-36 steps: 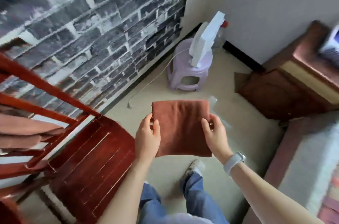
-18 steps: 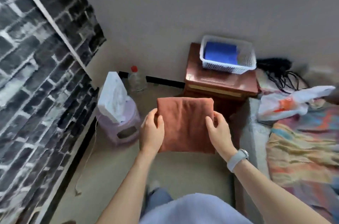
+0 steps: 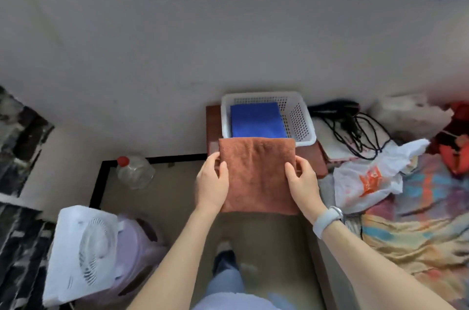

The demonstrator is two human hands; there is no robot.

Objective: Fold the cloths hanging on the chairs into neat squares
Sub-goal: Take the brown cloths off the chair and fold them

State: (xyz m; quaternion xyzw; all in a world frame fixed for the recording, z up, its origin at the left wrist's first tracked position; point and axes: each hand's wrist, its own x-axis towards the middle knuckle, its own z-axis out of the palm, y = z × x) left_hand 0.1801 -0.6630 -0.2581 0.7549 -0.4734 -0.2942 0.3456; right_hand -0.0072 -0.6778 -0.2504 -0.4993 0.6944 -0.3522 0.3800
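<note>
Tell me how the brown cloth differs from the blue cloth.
The brown cloth is held in the air, gripped by the left hand and the right hand; the blue cloth lies flat in the white basket. The brown cloth is rust-brown, the blue cloth bright blue. The brown cloth shows whole; the blue cloth's near edge is hidden behind it. Both are folded into neat squarish shapes.
</note>
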